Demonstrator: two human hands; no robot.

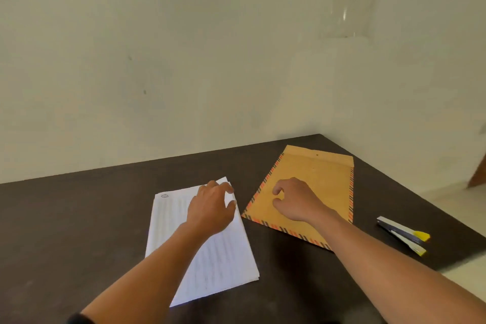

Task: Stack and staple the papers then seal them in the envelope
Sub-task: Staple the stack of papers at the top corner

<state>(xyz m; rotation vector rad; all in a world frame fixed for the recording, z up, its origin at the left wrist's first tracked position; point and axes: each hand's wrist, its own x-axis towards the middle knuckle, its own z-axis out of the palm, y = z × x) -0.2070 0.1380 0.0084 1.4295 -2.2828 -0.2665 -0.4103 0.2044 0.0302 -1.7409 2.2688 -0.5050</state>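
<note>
Dark tabletop [79, 218] keeps everything flat and within reach: white papers [223, 258] lie stacked beside the brown envelope [315, 173], stapler [402, 234] well apart at the right. Left hand [210, 210] rests half-curled on the papers' far corner, probably squaring them; right hand [297, 200] hovers loosely curled over the envelope, holding nothing.
</note>
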